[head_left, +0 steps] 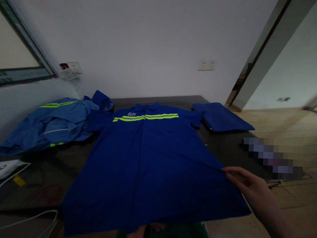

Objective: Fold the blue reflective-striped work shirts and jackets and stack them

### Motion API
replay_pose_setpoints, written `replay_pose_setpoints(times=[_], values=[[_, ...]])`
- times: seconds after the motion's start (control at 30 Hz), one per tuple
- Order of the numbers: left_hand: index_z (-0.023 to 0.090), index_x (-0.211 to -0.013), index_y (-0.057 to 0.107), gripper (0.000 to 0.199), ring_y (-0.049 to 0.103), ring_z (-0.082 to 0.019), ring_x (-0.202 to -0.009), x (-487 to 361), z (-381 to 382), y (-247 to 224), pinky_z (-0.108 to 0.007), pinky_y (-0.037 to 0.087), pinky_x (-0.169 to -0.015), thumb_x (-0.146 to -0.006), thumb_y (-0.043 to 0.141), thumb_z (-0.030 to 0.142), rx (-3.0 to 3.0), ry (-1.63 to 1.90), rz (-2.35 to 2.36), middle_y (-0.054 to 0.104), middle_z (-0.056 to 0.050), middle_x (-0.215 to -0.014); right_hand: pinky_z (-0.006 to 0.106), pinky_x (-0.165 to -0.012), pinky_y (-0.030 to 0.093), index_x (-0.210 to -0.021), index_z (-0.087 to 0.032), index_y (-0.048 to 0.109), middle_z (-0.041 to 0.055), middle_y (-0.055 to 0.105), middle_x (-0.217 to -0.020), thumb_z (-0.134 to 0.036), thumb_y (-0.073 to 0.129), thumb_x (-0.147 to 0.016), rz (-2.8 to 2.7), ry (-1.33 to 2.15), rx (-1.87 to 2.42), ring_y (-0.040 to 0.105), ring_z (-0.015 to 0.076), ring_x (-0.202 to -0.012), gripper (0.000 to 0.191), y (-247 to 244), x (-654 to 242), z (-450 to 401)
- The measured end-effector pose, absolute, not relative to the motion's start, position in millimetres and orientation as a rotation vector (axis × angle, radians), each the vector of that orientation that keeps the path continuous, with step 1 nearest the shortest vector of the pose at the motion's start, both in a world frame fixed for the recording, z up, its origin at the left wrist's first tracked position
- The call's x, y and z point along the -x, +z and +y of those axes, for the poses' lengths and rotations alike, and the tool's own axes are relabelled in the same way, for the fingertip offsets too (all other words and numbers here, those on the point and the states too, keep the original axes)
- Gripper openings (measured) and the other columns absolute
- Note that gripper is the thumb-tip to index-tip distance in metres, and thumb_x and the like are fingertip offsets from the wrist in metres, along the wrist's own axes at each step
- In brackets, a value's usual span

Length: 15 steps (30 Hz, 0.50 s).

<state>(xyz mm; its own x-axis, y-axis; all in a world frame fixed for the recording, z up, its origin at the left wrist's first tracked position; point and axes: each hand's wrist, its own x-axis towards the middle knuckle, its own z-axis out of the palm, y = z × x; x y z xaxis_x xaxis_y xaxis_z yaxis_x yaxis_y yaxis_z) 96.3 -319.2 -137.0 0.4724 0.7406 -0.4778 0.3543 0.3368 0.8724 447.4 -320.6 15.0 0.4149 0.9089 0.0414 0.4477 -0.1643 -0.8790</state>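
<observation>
A dark blue short-sleeved work shirt [157, 157] lies spread front side up, its collar at the far end and its hem towards me. A yellow-green reflective band crosses its chest, with a small white logo above it. My right hand [249, 184] pinches the shirt's right side edge between thumb and fingers. Low at the bottom edge, my left hand [158, 226] is partly in view just under the hem. The shirt and shadow hide most of its fingers, so its grip cannot be made out.
The dark table [220, 145] bears a folded blue garment [223, 117] at the right and a crumpled lighter blue jacket [62, 119] at the left. A white device [6, 169] and white cables lie at the left. Wall sockets [206, 64] sit behind the table.
</observation>
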Motion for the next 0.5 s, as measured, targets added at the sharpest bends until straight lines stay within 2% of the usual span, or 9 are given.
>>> replay_pose_setpoints(times=[0.1, 0.27, 0.4, 0.5], values=[[0.027, -0.077, 0.074, 0.074, 0.067, -0.030, -0.094, -89, -335, -127, -0.040, 0.046, -0.098, -0.076, 0.025, 0.084, -1.192, 0.455, 1.143, 0.074, -0.007, -0.092, 0.029, -0.053, 0.051, -0.098, -0.024, 0.071, 0.0051, 0.069, -0.073, -0.053, 0.062, -0.072, -1.130, 0.898, 1.747, 0.065, 0.0212, -0.063, 0.040, 3, -444, -329], [0.026, -0.071, 0.074, 0.070, 0.066, -0.030, -0.092, -91, -340, -104, -0.040, 0.047, -0.098, -0.077, 0.032, 0.081, -1.210, 0.496, 1.182, 0.074, -0.007, -0.086, 0.026, -0.057, 0.050, -0.098, -0.024, 0.068, -0.0009, 0.061, -0.070, -0.041, 0.069, -0.065, -1.293, 0.909, 1.763, 0.058, 0.0148, -0.059, 0.037, -20, -445, -345], [0.024, -0.079, 0.076, 0.070, 0.066, -0.030, -0.089, -91, -339, -104, -0.040, 0.048, -0.096, -0.077, 0.035, 0.081, -1.220, 0.516, 1.142, 0.074, -0.009, -0.084, 0.023, -0.049, 0.045, -0.102, -0.026, 0.058, -0.0027, 0.057, -0.065, -0.049, 0.061, -0.074, -1.242, 1.007, 1.735, 0.054, 0.0139, -0.053, 0.037, -29, -439, -352], [0.021, -0.085, 0.077, 0.075, 0.066, -0.030, -0.089, -91, -341, -113, -0.041, 0.048, -0.093, -0.078, 0.032, 0.081, -1.192, 0.545, 1.105, 0.074, -0.011, -0.090, 0.024, -0.050, 0.046, -0.093, -0.026, 0.056, -0.0010, 0.060, -0.071, -0.049, 0.060, -0.073, -1.310, 0.984, 1.756, 0.056, 0.0149, -0.057, 0.031, -31, -436, -353]])
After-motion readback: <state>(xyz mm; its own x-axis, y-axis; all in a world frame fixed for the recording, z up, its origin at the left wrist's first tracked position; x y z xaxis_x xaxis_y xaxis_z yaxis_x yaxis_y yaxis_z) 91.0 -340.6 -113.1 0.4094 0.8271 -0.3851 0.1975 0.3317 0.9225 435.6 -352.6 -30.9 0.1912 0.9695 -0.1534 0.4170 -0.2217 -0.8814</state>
